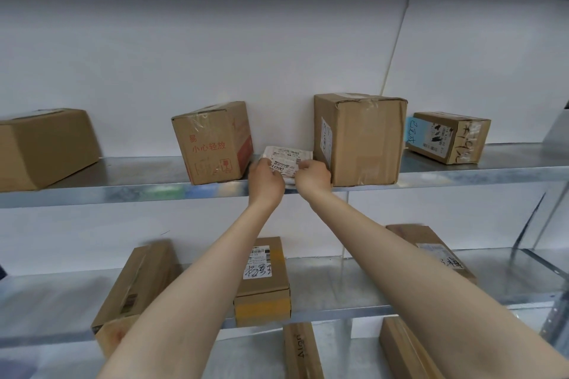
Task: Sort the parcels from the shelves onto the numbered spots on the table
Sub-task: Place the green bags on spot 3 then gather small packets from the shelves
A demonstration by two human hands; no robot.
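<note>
1. Reaching up to the middle shelf, we left the wide brown box alone. It sat flat, well to the left of our grip.
2. Just left of the grip stood the box with red print, turned a little askew. Its near corner came close to our left hand, so we judged there was little room to spread our fingers.
3. That left hand held the left end of the small white parcel, with the fingers curled round its edge.
4. The parcel lay in the narrow gap between two boxes, near the shelf's front edge, with its printed labels turned up towards us. It looked thin and flat, which we took as the reason for holding both ends instead of gripping it from above. We could not tell whether it was already clear of the shelf.
5. Our right hand mirrored the left, its fingers closed on the parcel's right end.
6. Just right of the grip rose the tall box. Whether our knuckles touched its side, we could not tell.
7. Well to the right sat the small box with a blue label, clear of our reach.
8. Below the grip, more boxes waited on the lower shelf. The numbered table was out of view, so we judged that carrying the parcel there remained to be done.
</note>
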